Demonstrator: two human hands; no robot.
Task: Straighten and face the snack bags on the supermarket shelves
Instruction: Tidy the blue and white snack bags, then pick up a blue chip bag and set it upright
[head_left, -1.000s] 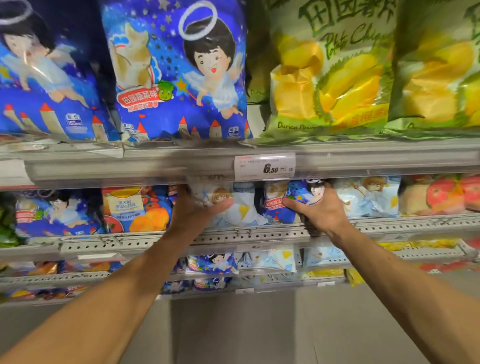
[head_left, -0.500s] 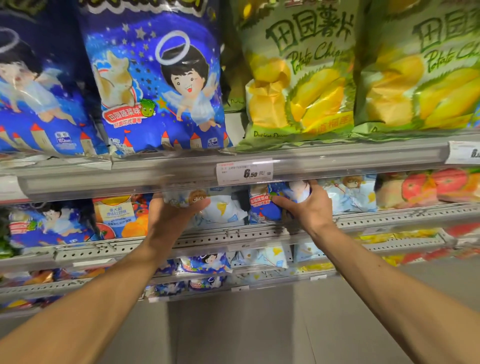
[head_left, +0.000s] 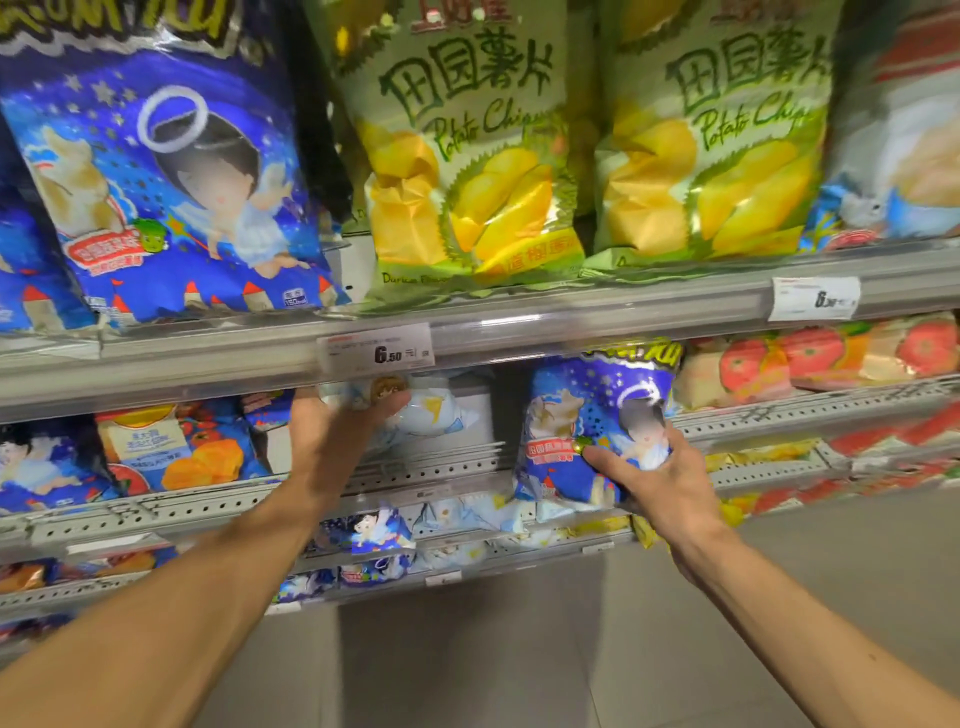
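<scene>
Blue foil shows in your right hand (head_left: 670, 486): you hold a small blue snack bag (head_left: 587, 426) with the angel picture, right of the centre of the frame, and your fingers and thumb are curled around its lower right part. This bag stands upright with its front to you, in front of the middle shelf rail (head_left: 457, 467), and its top reaches just under the upper shelf edge (head_left: 571, 317). Your left hand (head_left: 332, 431) is at the centre of the frame and reaches under the price tag (head_left: 376, 349); its thumb lies on a pale blue and white bag (head_left: 441, 413) on the middle shelf, but I cannot tell if the other fingers are closed around it. Large blue bags (head_left: 171, 187) fill the upper left, green durian chip bags (head_left: 467, 156) the upper centre and upper right. Tomato bags (head_left: 821, 358) lie at the right edge.
</scene>
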